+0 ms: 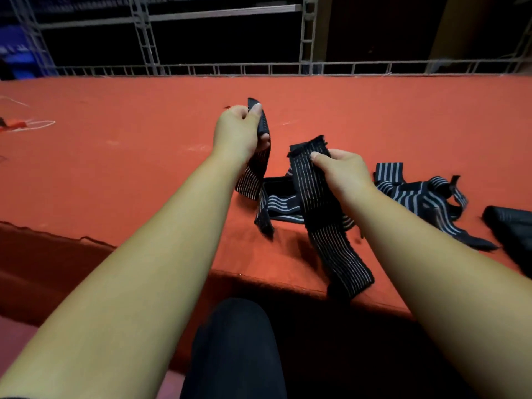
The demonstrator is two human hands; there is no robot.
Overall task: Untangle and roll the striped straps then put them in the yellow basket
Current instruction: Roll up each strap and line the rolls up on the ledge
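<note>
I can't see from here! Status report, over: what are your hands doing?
Left hand grips one strap end. Right hand pinches another strap end. Tangled pile on red table. No basket in view.

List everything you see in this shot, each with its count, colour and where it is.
held strap lengths: two, black with pale stripes, one in each hand; cannot tell if they are one strap
tangled straps: one heap, black and white striped, on the cloth, centre to right
black bundle: one, right edge
table cloth: one, orange-red, over the table
string: one loop, white, far left
metal frame: one, grey, behind the table
knee: one, dark trousers, bottom centre
left hand: grips one length
right hand: pinches the other
</note>
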